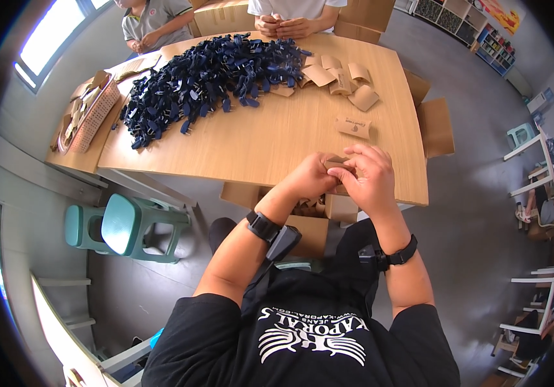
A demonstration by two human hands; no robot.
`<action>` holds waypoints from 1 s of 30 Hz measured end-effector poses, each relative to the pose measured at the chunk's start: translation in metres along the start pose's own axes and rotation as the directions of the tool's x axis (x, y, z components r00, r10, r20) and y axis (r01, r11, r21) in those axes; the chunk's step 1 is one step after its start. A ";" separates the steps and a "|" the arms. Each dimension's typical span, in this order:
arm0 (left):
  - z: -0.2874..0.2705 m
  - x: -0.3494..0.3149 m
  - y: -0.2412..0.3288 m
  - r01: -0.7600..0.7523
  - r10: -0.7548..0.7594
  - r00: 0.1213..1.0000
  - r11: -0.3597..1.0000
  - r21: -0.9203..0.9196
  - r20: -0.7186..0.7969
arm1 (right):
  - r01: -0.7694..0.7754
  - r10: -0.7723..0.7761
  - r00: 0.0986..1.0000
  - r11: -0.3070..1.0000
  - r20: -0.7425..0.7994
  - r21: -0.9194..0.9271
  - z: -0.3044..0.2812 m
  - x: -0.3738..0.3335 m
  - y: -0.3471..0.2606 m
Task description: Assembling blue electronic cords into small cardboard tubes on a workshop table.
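At the table's near edge my left hand [314, 175] and my right hand [371, 178] hold a small brown cardboard pillow box [339, 163] between them. My fingers are closed on it from both sides and hide much of it. A finished-looking pillow box [353, 127] with dark print lies flat on the table just beyond my hands. Farther back, several more brown pillow boxes [362, 97] lie in a loose group. Left of them spreads a big heap of small dark blue pieces with shiny metal bits [193, 84]; their exact kind is too small to make out.
The wooden table [257, 142] carries a pink basket [99, 119] of brown card pieces at its left. An open carton [309, 233] stands below the near edge, another [435, 126] on the right. Green stools [122, 226] stand lower left. Two people sit across the table.
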State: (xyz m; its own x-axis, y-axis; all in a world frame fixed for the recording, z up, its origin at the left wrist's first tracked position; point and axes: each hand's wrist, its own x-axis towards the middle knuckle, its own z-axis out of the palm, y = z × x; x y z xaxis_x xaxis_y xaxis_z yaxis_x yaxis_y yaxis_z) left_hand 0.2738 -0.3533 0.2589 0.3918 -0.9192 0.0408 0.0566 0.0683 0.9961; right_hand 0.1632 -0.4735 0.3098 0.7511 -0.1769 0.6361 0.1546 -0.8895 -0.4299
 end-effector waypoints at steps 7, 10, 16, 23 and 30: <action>0.005 0.000 0.011 -0.003 0.003 0.999 1.000 0.008 -0.054 | -0.057 0.040 0.991 0.989 0.128 0.136 0.001 0.007 0.010; 0.005 -0.002 0.011 -0.026 0.029 0.999 0.998 0.053 -0.045 | -0.125 0.075 0.977 0.960 0.198 0.252 -0.003 0.005 0.012; 0.007 -0.004 0.015 0.026 -0.024 0.998 0.999 0.035 -0.053 | -0.083 0.077 0.970 0.996 0.232 0.015 -0.021 0.011 0.000; 0.005 -0.002 0.005 0.003 0.000 0.999 0.999 0.050 -0.043 | -0.113 0.098 0.972 0.992 0.213 0.060 -0.011 0.007 0.004; 0.002 -0.001 0.002 0.053 -0.050 0.996 0.997 0.047 -0.075 | -0.235 0.162 0.927 0.953 0.337 0.189 -0.012 0.011 0.004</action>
State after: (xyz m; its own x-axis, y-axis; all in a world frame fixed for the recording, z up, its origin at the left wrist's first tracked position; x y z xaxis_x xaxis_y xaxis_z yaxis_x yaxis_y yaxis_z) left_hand 0.2713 -0.3532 0.2606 0.4562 -0.8898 -0.0149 0.0339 0.0007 0.9994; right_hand 0.1645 -0.4838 0.3227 0.9381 -0.1661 0.3040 0.0917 -0.7271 -0.6804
